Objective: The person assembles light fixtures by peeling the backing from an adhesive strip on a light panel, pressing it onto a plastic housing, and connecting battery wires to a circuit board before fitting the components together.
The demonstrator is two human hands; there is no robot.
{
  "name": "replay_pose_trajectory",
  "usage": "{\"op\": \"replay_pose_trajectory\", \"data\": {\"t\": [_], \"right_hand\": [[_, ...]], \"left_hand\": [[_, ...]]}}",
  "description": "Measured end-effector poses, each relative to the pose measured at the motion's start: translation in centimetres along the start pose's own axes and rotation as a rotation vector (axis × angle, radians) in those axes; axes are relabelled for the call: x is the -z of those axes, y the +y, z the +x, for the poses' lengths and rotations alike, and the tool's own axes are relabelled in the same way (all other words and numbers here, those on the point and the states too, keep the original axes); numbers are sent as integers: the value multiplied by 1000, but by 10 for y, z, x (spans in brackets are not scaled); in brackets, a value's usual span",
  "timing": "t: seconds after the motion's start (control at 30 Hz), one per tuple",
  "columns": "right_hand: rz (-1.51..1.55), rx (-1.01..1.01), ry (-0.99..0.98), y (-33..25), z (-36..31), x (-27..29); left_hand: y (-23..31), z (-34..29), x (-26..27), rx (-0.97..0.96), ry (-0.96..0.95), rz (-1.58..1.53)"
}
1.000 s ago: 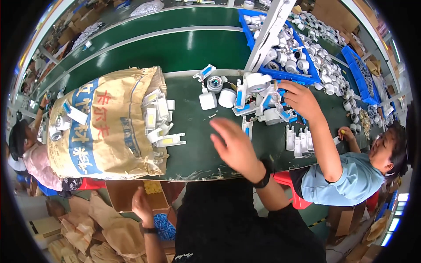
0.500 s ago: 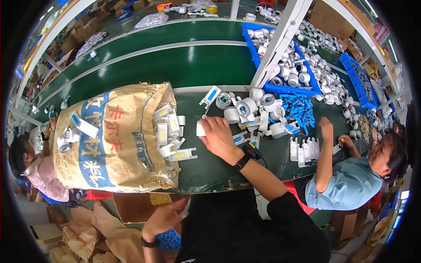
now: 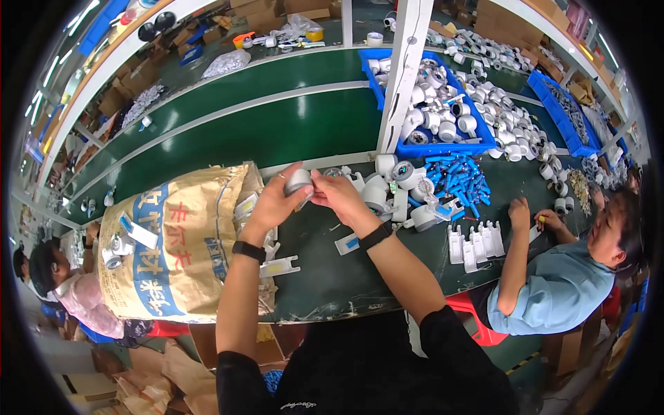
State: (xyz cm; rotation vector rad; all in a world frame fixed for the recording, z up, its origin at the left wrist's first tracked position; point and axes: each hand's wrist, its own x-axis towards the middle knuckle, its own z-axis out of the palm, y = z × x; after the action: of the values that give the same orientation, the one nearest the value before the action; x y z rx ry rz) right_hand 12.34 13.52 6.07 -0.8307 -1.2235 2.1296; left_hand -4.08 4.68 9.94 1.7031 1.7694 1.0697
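White rounded part (image 3: 299,181) grasped in left hand (image 3: 274,200), over green table (image 3: 311,290)
Lies just right of the left palm, nearer that hand, with right hand (image 3: 337,196) at its right edge, cannot tell whether pinching; long axis unclear

Just right of the paper sack (image 3: 185,259), the person's fingers (image 3: 324,185) partly hide a white round piece (image 3: 299,182), its details too small to tell. The left forearm (image 3: 238,304) covers some white housings (image 3: 279,267) at the sack's mouth and part of the cardboard box (image 3: 204,344) below it.
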Motion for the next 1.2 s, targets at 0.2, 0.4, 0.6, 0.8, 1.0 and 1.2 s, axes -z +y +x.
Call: {"op": "replay_pose_trajectory", "data": {"t": [0.2, 0.4, 0.6, 0.8, 1.0, 1.2], "right_hand": [[-431, 473, 124, 3, -5, -9], [-842, 1007, 292, -1, -1, -26], [-650, 742, 270, 8, -4, -26], [-552, 686, 185, 14, -3, -29], [-389, 635, 143, 7, -16, -30], [-171, 635, 123, 16, -9, -35]], "left_hand": [[6, 26, 19, 555, 231, -899], [19, 29, 20, 591, 220, -885], [19, 32, 20, 560, 315, -926], [16, 32, 31, 534, 335, -988], [17, 36, 28, 513, 335, -1083], [15, 34, 27, 457, 238, -1043]]}}
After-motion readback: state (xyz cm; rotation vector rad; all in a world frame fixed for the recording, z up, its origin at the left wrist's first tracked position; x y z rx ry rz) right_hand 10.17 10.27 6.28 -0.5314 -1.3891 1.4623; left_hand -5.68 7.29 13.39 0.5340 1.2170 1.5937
